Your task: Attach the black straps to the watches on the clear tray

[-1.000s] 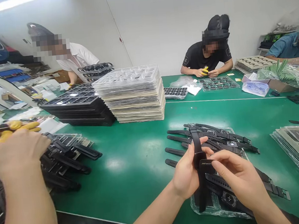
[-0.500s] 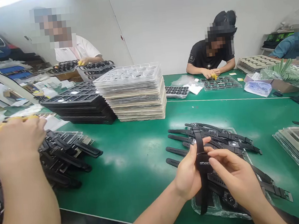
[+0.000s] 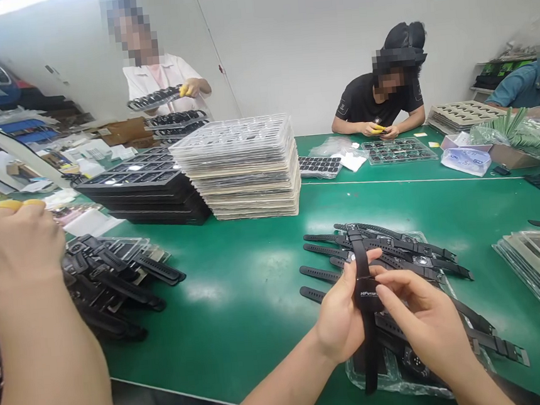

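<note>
A black smartwatch (image 3: 367, 295) with pale lettering on its screen stands with its straps running up and down. My left hand (image 3: 339, 319) is closed around the left side of its case, thumb against the edge. At the case's right edge, my right hand (image 3: 426, 315) has its thumb and index finger pinched on the watch, the other fingers curled behind. Beneath both hands, several more black watches (image 3: 416, 360) lie on a clear plastic tray (image 3: 394, 387), their straps sticking out to both sides.
A co-worker's arm (image 3: 51, 348) reaches in at left beside piled watches (image 3: 116, 285). Stacked black trays (image 3: 156, 203) and pale trays (image 3: 248, 173) stand mid-table. More trays (image 3: 536, 274) lie at right. Across the green table (image 3: 239, 281), a person (image 3: 374, 102) handles something small.
My hands keep their hold, while the watch face has tilted slightly. The left co-worker's hand moved a little left. The standing person at the back shifted right and now lifts a filled tray.
</note>
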The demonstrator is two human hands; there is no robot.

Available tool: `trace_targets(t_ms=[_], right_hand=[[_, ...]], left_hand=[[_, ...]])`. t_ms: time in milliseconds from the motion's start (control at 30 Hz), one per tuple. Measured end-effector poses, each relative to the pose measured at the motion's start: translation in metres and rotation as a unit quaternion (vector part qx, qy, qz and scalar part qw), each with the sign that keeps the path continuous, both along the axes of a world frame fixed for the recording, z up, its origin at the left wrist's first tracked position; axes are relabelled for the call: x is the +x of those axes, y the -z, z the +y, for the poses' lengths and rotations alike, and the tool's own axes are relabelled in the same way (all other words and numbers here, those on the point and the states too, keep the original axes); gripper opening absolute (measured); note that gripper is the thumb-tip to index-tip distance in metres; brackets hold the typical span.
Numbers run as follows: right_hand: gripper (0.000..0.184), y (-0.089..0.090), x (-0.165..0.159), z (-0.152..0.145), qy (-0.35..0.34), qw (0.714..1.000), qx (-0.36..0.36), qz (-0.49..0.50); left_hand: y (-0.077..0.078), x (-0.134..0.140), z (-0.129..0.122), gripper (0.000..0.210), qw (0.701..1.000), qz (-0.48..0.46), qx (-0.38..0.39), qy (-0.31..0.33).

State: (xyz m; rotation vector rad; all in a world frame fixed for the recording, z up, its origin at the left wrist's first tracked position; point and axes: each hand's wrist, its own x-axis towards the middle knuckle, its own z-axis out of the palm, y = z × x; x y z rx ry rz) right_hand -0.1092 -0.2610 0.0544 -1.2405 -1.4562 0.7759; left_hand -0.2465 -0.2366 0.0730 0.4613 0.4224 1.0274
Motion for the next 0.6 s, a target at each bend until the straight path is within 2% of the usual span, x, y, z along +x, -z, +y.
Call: trace_targets(t_ms=[100,333,500,600], right_hand=[[0.015,-0.001,-0.002,0.0,0.018,0.999,0.017,-0.037],[0.012,-0.007,-0.009,-0.001,0.079,0.985,0.108,-0.113],[0.013,-0.004,-0.005,0.007,0.132,0.972,0.093,-0.168],[0.016,-0.005,0.005,0.007,0.183,0.971,0.091,-0.12]], left_hand=[[0.0,0.001,0.0,0.048,1.0,-0.004,0.006,0.005],[0.003,-0.001,-0.002,0.052,0.999,0.013,0.051,0.013],[0.004,-0.003,-0.006,0.049,0.995,0.086,0.057,0.014],[0.001,-0.003,-0.003,0.042,0.997,0.064,0.045,-0.003]])
